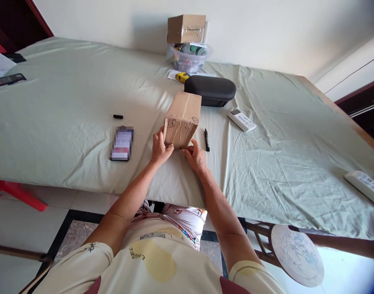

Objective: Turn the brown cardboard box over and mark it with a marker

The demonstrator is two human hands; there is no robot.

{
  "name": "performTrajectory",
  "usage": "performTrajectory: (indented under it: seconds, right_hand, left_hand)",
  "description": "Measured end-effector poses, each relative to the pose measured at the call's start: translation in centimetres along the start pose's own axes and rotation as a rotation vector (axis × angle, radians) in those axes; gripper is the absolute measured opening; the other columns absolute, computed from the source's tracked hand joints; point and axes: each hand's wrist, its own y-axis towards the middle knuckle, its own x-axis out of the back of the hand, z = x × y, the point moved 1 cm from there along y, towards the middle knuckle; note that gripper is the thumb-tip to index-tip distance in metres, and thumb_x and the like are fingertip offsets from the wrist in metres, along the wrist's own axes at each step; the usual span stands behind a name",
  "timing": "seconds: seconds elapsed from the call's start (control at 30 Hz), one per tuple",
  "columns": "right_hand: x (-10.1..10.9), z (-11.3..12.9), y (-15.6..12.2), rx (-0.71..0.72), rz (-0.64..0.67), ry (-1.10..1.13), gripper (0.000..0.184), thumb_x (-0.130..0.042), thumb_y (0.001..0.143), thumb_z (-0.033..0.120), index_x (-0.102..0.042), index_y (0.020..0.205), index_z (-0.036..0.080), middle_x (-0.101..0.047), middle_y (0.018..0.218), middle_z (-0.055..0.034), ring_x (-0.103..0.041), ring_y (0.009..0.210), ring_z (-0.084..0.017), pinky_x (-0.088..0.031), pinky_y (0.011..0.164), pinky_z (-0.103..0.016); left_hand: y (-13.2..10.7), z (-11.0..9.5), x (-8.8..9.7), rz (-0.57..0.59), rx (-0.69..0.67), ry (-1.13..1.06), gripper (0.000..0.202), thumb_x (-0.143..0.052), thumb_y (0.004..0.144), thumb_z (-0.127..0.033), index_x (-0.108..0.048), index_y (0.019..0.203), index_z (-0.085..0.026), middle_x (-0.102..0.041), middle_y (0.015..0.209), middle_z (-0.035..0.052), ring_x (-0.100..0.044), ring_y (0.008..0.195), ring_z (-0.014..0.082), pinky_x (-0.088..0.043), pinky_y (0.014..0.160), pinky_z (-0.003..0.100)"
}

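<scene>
A taped cardboard box (183, 116) with pen drawings on its near face rests on the green sheet over the table (67, 90). My left hand (160, 148) grips its near left corner, fingers curled round the edge. On the near right bottom edge, my right hand (195, 156) presses with bent fingers. A black marker (206, 139) lies just right of the box, close to my right hand. Left of my left hand sits a phone (122, 143), and a small black cap (118, 116) lies beyond it.
Behind the box lies a black zip case (210, 89), a white remote (241, 120) to its right. A plastic tub (189, 58) carrying another cardboard box (186, 28) stands by the wall. A yellow tape measure (182, 76), a second remote (364, 185), a round stool (297, 254).
</scene>
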Motion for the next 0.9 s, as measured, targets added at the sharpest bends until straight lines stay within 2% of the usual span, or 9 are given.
performTrajectory:
  seconds: [0.1,0.23,0.3,0.37,0.47,0.63,0.8,0.9]
  right_hand:
    - [-0.1,0.3,-0.1,-0.015,-0.003,-0.010,0.056,-0.062,0.093,0.053,-0.053,0.138,0.021,-0.080,0.084,-0.0045,-0.072,0.072,-0.022,-0.057,0.075,-0.038]
    - [-0.5,1.0,-0.3,-0.017,-0.049,-0.030,0.051,-0.061,0.092,0.051,-0.054,0.131,0.020,-0.080,0.083,-0.0044,-0.072,0.070,-0.021,-0.055,0.071,-0.035]
    - [-0.9,1.3,-0.5,-0.004,-0.103,-0.047,0.046,-0.059,0.094,0.050,-0.054,0.128,0.020,-0.079,0.081,-0.0039,-0.072,0.069,-0.020,-0.053,0.068,-0.032]
    - [-1.4,1.7,-0.8,0.018,-0.150,-0.061,0.041,-0.057,0.096,0.048,-0.055,0.126,0.020,-0.078,0.078,-0.0029,-0.072,0.068,-0.019,-0.051,0.066,-0.030]
    - [-2.0,2.0,-1.2,0.068,-0.146,-0.062,0.036,-0.058,0.098,0.046,-0.056,0.124,0.021,-0.077,0.077,-0.0015,-0.072,0.066,-0.017,-0.049,0.063,-0.027]
    - [-2.5,2.2,-1.4,0.088,-0.123,-0.051,0.035,-0.061,0.098,0.041,-0.057,0.127,0.021,-0.079,0.080,-0.0020,-0.074,0.069,-0.018,-0.050,0.063,-0.026]
    - [-2.5,2.3,-1.3,0.085,-0.116,-0.007,0.037,-0.062,0.098,0.043,-0.057,0.127,0.022,-0.079,0.082,-0.0022,-0.073,0.069,-0.017,-0.051,0.064,-0.026]
    - [-2.1,2.5,-1.1,0.096,-0.119,0.018,0.041,-0.066,0.097,0.050,-0.058,0.126,0.022,-0.079,0.082,-0.0017,-0.071,0.067,-0.015,-0.052,0.065,-0.026]
  left_hand:
    - [0.1,-0.3,0.3,-0.023,0.004,-0.013,0.089,-0.083,0.085,-0.031,-0.036,0.160,-0.025,-0.051,0.156,0.0193,-0.047,0.151,0.0380,-0.041,0.128,0.057]
    - [-0.2,-1.1,0.1,-0.039,-0.034,-0.077,0.125,-0.091,0.079,-0.052,-0.009,0.169,-0.029,-0.027,0.175,0.0226,-0.030,0.164,0.0397,-0.033,0.132,0.057]
    - [-0.4,-1.6,-0.2,-0.038,-0.034,-0.097,0.138,-0.094,0.073,-0.060,0.000,0.170,-0.029,-0.016,0.178,0.0242,-0.022,0.167,0.0415,-0.029,0.134,0.058]
    - [-0.7,-2.2,-0.4,-0.046,0.001,-0.116,0.147,-0.096,0.069,-0.063,0.005,0.170,-0.028,-0.010,0.179,0.0259,-0.016,0.168,0.0427,-0.026,0.135,0.058]
    - [-0.8,-3.0,-0.3,-0.054,0.094,-0.128,0.154,-0.097,0.066,-0.064,0.010,0.170,-0.023,-0.003,0.179,0.0279,-0.010,0.169,0.0432,-0.022,0.136,0.056]
    - [-0.6,-4.1,0.1,-0.060,0.210,-0.127,0.160,-0.100,0.061,-0.057,0.011,0.170,-0.022,0.000,0.179,0.0272,-0.006,0.169,0.0432,-0.017,0.137,0.055]
    - [-0.6,-4.0,-0.1,-0.074,0.205,-0.142,0.156,-0.101,0.062,-0.048,0.008,0.170,-0.022,-0.003,0.180,0.0254,-0.008,0.169,0.0429,-0.016,0.138,0.055]
    - [-0.5,-3.5,-0.1,-0.082,0.198,-0.185,0.151,-0.099,0.065,-0.050,0.005,0.171,-0.023,-0.005,0.180,0.0226,-0.009,0.169,0.0413,-0.015,0.139,0.053]
